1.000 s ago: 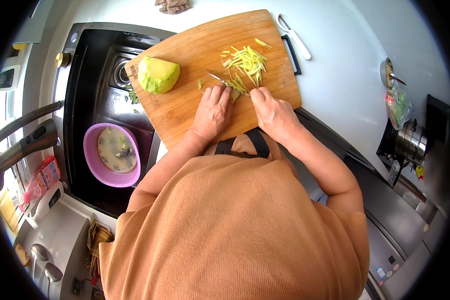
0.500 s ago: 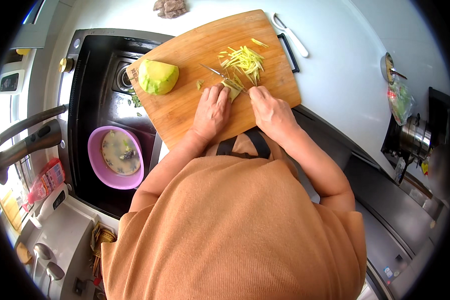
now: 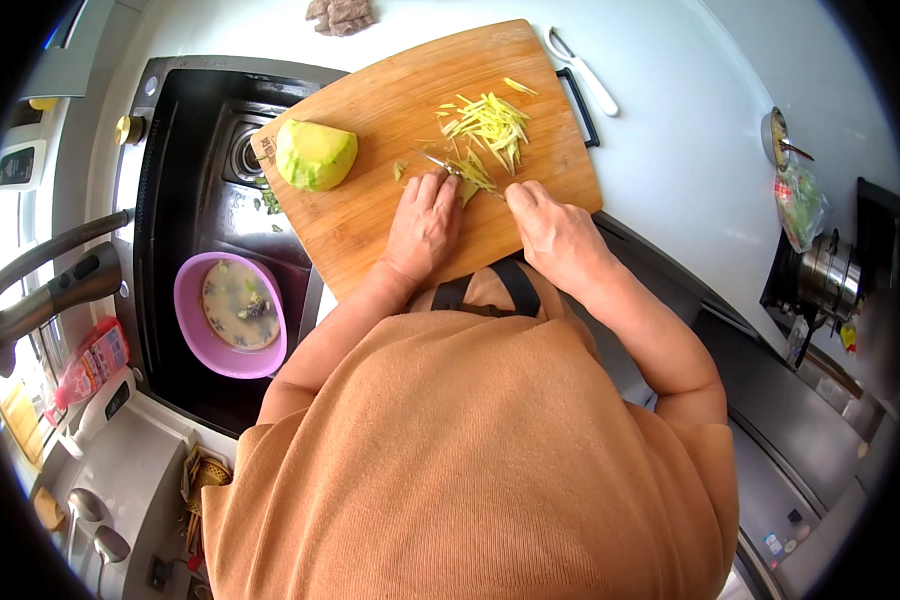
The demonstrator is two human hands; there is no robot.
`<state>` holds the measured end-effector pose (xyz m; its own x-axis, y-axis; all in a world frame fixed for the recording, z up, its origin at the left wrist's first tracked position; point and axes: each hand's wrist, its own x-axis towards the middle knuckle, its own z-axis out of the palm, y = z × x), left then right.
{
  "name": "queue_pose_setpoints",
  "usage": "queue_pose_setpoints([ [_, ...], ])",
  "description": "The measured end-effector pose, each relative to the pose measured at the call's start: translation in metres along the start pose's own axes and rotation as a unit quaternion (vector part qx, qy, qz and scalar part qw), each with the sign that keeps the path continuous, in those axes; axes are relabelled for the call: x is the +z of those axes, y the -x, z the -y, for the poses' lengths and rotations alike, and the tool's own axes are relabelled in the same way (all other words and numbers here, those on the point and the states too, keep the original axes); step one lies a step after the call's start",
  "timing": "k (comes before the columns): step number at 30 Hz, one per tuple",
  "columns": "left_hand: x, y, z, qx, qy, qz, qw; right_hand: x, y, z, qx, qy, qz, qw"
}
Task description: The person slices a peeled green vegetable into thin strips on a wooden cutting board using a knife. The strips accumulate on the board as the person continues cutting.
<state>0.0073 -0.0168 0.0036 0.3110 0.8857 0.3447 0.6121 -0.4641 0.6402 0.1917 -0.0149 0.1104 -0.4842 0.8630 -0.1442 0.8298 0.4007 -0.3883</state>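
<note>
On a wooden cutting board, my left hand presses thin pale-green vegetable slices down with its fingers bent and together. My right hand is closed round the handle of a knife. The blade runs leftward past my left fingertips, partly covered by cut strips, and the handle is hidden in my fist. Just beyond the blade lies a heap of yellow-green shreds. A large peeled chunk of pale-green vegetable with a flat cut face rests at the board's left.
The board overlaps a black sink, where a purple basin holds cloudy water and dark bits. A faucet reaches in from the left. A white peeler lies beside the board's black handle. A brown cloth sits at the far edge.
My right hand has shifted slightly right and nearer to me, drawing the knife with it. Less of the blade shows. More cut strips lie against it; my left hand stays in place.
</note>
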Motion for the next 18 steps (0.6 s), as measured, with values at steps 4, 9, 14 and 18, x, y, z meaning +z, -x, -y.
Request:
queue_pose_setpoints([
  [4,0.001,0.001,0.001,-0.001,0.002,0.001,1.000,0.007,-0.007,0.000,-0.003,-0.009,0.002,1.000],
  [9,0.000,0.000,0.001,-0.002,0.007,0.006,1.000,0.018,-0.017,0.003,-0.001,-0.011,-0.020,1.000],
  [14,0.000,-0.001,-0.001,-0.001,0.005,-0.008,1.000,0.025,-0.014,-0.001,0.018,-0.039,-0.057,0.997],
  [18,0.001,-0.001,0.000,0.009,0.001,-0.015,1.000,0.020,-0.010,-0.002,0.012,-0.043,-0.055,0.997],
])
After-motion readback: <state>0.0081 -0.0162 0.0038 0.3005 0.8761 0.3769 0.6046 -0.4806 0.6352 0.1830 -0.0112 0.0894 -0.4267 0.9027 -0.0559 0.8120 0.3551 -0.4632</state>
